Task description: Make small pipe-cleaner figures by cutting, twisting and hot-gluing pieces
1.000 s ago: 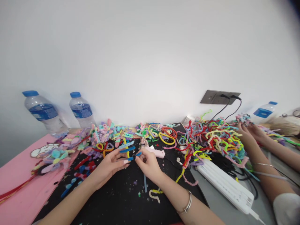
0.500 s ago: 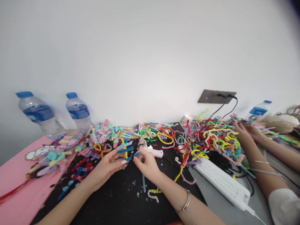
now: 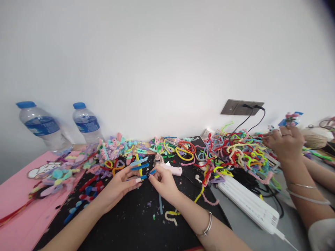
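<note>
My left hand [image 3: 120,185] is closed, its thumb and fingers pinching blue pipe cleaners [image 3: 140,167] with a light blue one beside them. A yellow pipe cleaner [image 3: 140,171] crosses these strips. My right hand [image 3: 165,182] pinches the end of a blue pipe cleaner between thumb and fingertips, close to the left fingertips. Both hands are over a black mat [image 3: 125,223] dotted with small scraps. Just behind my right hand lies a pale pink glue gun [image 3: 175,170]. A blue-grey stick [image 3: 160,205] rests on the mat below the hands.
Piles of coloured pipe cleaners [image 3: 235,150] run along the wall. Two water bottles [image 3: 87,123] stand at left by a pink board [image 3: 15,216]. A white power strip [image 3: 248,204] lies at right. A co-worker's hand [image 3: 285,143] holds a small pink piece [image 3: 291,118].
My hands and the pipe cleaners have hardly moved. At right, the co-worker's hand has risen and shifted right, lifting a small pink piece.
</note>
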### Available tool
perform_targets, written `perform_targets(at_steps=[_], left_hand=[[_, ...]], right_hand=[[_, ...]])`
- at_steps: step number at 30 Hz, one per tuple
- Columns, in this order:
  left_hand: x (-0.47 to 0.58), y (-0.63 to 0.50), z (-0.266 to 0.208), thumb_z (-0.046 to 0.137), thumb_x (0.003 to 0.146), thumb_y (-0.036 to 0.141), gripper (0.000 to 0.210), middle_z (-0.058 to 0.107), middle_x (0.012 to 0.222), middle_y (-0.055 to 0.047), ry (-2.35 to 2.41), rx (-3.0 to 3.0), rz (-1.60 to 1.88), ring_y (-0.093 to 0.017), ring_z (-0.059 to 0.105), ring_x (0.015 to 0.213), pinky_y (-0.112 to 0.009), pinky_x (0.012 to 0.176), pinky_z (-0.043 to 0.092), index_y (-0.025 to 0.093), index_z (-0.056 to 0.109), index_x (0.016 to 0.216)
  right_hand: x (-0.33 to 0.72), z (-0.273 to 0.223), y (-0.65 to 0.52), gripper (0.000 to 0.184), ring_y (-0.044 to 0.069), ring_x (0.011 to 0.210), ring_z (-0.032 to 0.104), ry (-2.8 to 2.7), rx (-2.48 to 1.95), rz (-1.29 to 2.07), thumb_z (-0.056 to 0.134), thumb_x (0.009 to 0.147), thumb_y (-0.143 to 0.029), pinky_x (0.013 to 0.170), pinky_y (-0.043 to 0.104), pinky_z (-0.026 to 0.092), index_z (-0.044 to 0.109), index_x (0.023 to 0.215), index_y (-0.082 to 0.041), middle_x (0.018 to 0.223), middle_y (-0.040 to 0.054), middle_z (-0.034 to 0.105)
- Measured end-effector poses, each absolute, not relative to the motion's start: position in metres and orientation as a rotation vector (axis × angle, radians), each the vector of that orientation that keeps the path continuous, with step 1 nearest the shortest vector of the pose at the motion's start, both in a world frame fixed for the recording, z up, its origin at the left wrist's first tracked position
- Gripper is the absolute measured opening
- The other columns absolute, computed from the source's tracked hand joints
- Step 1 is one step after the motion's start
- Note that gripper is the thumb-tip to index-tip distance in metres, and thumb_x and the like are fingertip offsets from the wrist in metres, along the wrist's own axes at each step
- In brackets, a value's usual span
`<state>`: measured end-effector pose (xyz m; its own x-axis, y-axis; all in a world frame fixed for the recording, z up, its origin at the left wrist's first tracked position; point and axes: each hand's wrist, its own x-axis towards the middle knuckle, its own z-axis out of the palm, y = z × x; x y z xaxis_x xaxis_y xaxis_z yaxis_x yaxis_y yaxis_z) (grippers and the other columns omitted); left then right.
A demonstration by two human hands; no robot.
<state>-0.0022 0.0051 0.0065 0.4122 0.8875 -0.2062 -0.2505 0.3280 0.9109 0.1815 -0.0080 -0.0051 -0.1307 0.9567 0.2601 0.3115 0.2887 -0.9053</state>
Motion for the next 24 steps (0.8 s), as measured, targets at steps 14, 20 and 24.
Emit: perform_targets(at_steps=[14,20,24], left_hand=[[-0.002,0.008,0.007,0.073,0.068,0.023,0.046,0.064,0.102,-0.004,0.852,0.949,0.918,-0.021,0.058,0.1,-0.031,0.084,0.05,0.024,0.06,0.112],[-0.004,0.01,0.005,0.072,0.07,0.022,0.042,0.061,0.098,-0.002,0.887,0.926,0.952,-0.019,0.057,0.098,-0.03,0.084,0.05,0.025,0.06,0.109],[-0.004,0.009,0.007,0.073,0.069,0.023,0.043,0.061,0.097,-0.002,0.895,0.914,0.96,-0.019,0.057,0.097,-0.03,0.083,0.05,0.026,0.06,0.109]], right_hand=[[0.184,0.004,-0.012,0.013,0.009,0.046,0.036,-1.711,-1.173,0.804,0.049,0.084,-0.029,0.047,0.021,0.027,0.05,0.075,-0.019,0.051,-0.0075,0.038],[0.189,0.012,-0.012,0.012,0.011,0.05,0.04,-1.751,-1.18,0.652,0.041,0.087,-0.023,0.051,0.022,0.029,0.05,0.08,-0.019,0.054,-0.0062,0.039],[0.193,0.02,-0.011,0.013,0.012,0.05,0.042,-1.815,-1.204,0.567,0.041,0.087,-0.022,0.051,0.023,0.029,0.051,0.08,-0.02,0.055,-0.0051,0.043]])
